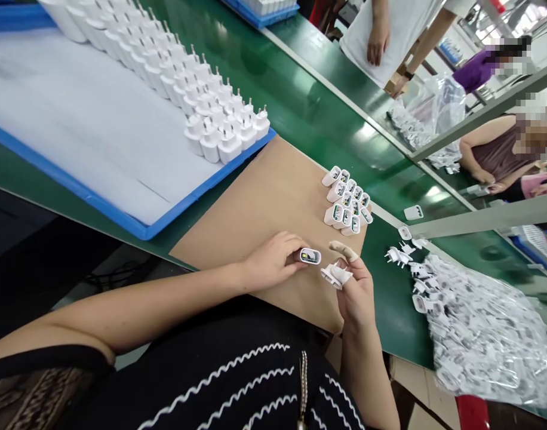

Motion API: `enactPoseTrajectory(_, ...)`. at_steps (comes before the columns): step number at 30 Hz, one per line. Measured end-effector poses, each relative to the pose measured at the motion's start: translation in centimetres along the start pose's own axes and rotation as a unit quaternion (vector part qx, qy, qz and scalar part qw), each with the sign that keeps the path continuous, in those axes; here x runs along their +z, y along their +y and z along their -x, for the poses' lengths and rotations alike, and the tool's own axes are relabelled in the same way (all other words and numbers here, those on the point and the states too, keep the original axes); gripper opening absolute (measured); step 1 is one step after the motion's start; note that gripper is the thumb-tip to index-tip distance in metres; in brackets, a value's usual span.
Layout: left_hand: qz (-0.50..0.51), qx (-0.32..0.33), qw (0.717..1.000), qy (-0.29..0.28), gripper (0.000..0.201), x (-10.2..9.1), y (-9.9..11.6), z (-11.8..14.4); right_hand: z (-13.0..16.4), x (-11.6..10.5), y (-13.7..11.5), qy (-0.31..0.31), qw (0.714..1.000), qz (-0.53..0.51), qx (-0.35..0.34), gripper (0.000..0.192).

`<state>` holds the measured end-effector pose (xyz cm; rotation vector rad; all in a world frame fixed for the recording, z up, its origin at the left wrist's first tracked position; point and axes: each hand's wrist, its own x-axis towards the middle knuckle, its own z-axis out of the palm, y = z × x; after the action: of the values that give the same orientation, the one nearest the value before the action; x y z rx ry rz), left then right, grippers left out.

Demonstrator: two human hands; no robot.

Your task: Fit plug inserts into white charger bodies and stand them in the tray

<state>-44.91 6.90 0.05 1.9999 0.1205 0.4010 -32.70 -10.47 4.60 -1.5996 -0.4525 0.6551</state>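
The person sits over a brown cardboard sheet (264,209) laid on the green bench, and everything turns on it. Above its near edge the left hand (273,260) pinches an open white charger shell (310,256) by its end, circuit side showing, while the right hand (356,289) closes its taped fingertips on a white plug cap (335,275), the two parts just apart and not yet joined. On the sheet's far right corner lies a small cluster of open shells (347,203), still waiting for caps. Off the sheet's right side, loose caps (401,254) spill from a large clear bag of parts (483,334), which looks far from used up. Beyond the sheet's left edge, a blue-rimmed tray (121,212) carries rows of finished chargers (184,77) standing prongs up along its far side, with most of its white liner bare. So I'd judge a fair number done, and plenty more left. Other people work across the bench.
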Motion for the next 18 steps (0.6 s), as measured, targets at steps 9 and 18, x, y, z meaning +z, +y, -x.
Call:
enactPoseTrajectory(9, 0.000, -0.005, 1.000, -0.014, 0.019, -0.1, -0.1, 0.0, 0.1, -0.8, -2.1, -0.038, 0.970, 0.205, -0.125, 0.026)
enactPoseTrajectory(18, 0.008, -0.015, 1.000, -0.015, 0.015, -0.3, -0.2, -0.1, -1.3, 1.0, -2.1, -0.076, 0.767, 0.529, -0.355, 0.029)
